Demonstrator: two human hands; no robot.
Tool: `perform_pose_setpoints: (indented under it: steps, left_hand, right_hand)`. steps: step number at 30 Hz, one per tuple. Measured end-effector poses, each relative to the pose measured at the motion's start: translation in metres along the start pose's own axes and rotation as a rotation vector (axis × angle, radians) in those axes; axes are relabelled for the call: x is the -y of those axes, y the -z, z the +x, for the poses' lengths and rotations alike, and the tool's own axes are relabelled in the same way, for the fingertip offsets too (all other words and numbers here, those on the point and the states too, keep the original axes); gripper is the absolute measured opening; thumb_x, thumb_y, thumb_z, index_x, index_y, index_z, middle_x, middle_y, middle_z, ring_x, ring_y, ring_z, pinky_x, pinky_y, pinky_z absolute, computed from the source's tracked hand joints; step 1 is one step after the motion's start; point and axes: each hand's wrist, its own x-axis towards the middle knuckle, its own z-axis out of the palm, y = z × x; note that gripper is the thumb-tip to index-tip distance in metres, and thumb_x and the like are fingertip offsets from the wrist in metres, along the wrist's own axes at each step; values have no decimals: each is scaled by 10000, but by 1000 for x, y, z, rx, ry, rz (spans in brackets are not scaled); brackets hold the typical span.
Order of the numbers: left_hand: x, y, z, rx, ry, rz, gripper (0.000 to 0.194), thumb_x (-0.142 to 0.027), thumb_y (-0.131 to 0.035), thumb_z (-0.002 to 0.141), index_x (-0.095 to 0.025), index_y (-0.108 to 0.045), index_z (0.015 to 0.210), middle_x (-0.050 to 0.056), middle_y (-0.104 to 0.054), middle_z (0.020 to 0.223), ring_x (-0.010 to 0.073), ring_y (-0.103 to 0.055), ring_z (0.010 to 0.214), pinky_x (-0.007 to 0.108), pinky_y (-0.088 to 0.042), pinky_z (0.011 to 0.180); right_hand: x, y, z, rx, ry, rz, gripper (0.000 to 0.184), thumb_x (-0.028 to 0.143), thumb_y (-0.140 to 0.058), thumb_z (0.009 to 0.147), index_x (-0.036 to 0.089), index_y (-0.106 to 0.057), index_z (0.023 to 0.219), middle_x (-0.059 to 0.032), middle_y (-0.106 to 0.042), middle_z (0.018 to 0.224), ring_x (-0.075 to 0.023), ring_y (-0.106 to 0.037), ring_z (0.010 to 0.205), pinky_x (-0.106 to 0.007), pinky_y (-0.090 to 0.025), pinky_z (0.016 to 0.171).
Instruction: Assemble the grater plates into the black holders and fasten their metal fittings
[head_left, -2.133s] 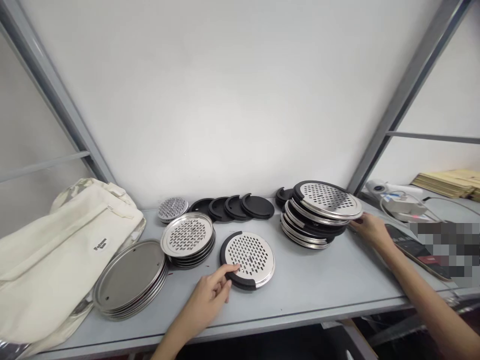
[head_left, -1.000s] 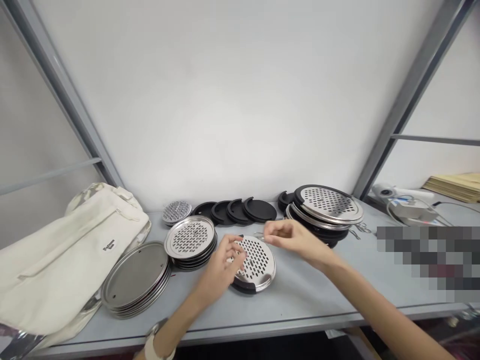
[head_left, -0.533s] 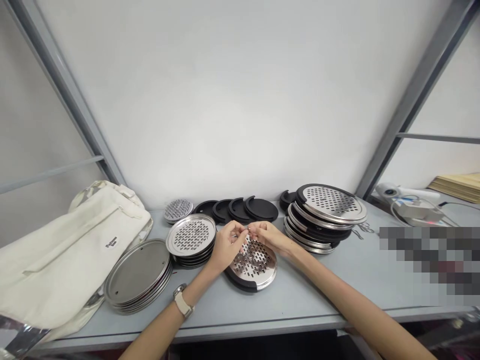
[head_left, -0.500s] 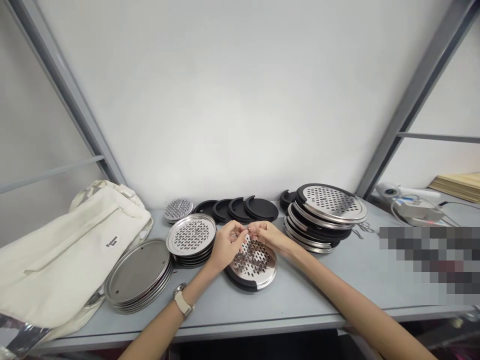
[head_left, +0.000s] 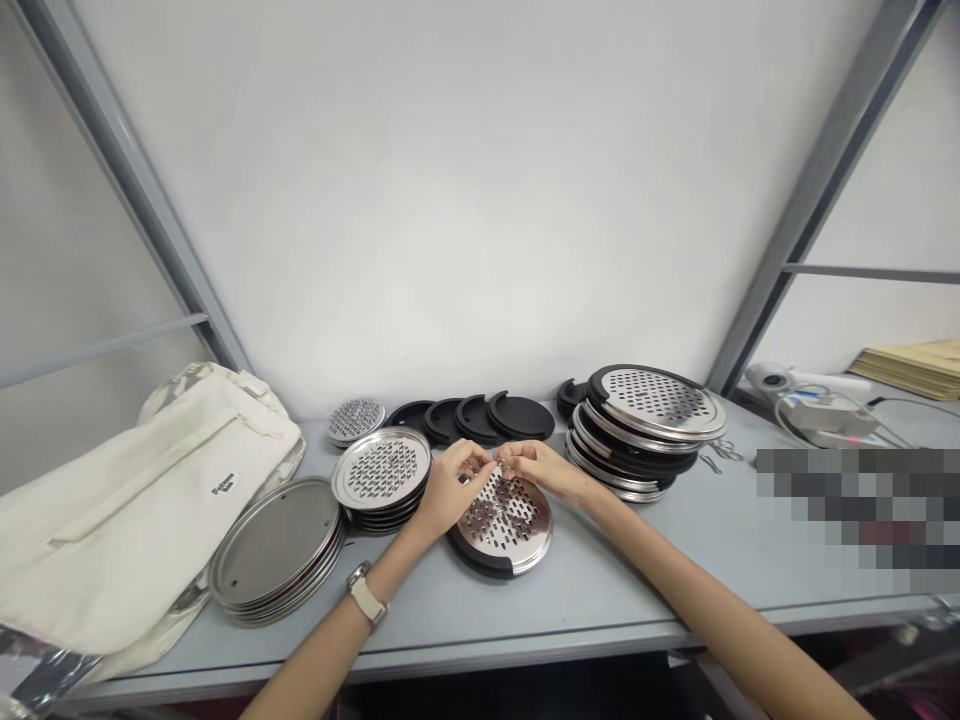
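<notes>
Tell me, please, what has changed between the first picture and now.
The right hand has left the side of the tall stack and moved left. The left hand has lifted off the perforated disc; the fingers of both now meet above it. Whatever they may pinch is too small to tell. The stacks, black lids and cream bag stayed put.

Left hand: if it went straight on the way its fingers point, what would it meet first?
Most likely the fingertips of the right hand, facing those of the left hand over the perforated metal disc. Whether they touch, or pinch something small between them, is unclear.
</notes>
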Motion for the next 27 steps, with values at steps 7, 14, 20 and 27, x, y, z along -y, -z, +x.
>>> perform_pose_setpoints:
  steps: [7, 14, 20, 27]
  left_hand:
    - [3, -2, -2, 24, -41, 53, 61, -213, -560, 851, -175, -604, 835, 0, -570, 804, 109, -565, 731, 213, -470, 652]
    - [3, -2, -2, 37, -39, 56, 92, -236, -547, 863, -178, -617, 852, 11, -582, 819, 117, -568, 741, 228, -479, 665]
    - [5, -5, -3, 45, -42, 48, 89, -226, -526, 872, -172, -596, 855, 10, -568, 821, 113, -565, 749, 218, -484, 667]
    - [3, -4, -3, 35, -65, 105, 104, -180, -481, 878, -176, -572, 825, 13, -550, 817, 116, -549, 746, 227, -465, 679]
  right_hand:
    - [-4, 1, 1, 23, 47, -28, 327, 454, -716, 685, 147, -606, 695, 16, -542, 669, -101, -457, 636, -228, -329, 621]
    - [0, 0, -1, 49, 88, -53, 335, 468, -713, 689, 157, -588, 686, 19, -529, 680, -113, -463, 665, -248, -344, 666]
    - [3, 0, -1, 56, 115, -52, 396, 523, -720, 669, 155, -579, 703, 8, -525, 738, -119, -465, 708, -249, -358, 674]
    - [1, 0, -1, 64, 110, -79, 409, 544, -708, 679, 155, -592, 731, 6, -551, 764, -116, -475, 704, -252, -361, 671]
